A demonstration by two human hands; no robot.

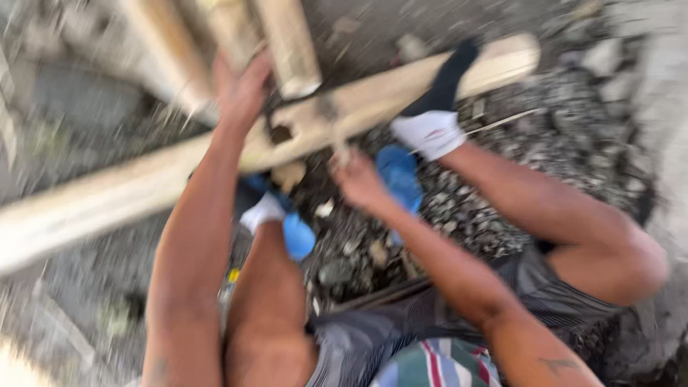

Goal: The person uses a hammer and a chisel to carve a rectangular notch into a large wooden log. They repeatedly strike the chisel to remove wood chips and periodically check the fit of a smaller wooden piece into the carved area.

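The ground (502,193) is rough grey gravel and small stones, darker and looser at the middle of the view and paler toward 3 o'clock, where a light slab or wall edge (663,86) runs up the side. At 9 o'clock the surface looks flatter and dustier. The whole view is blurred by motion, so fine detail is lost.

A long pale bamboo pole (143,183) lies slantwise across the scene, from 8 o'clock up to 1 o'clock. It is yellowish-tan, smooth, and has a dark split or hole near its middle. More bamboo poles (287,39) lean in at 12 o'clock, their cut ends just above the long pole.

The left hand (242,89) reaches up toward 11 o'clock and is pressed against the poles where they meet; its fingers seem curled on the bamboo, though blur keeps the grip from being certain. The right hand (358,179) sits just below the long pole near the centre, closed around something thin; what it holds cannot be made out.

The person squats, a foot in a white sock and blue sandal (401,175) beside the right hand, another blue sandal (297,236) at 7 o'clock of centre.

No container can be made out.
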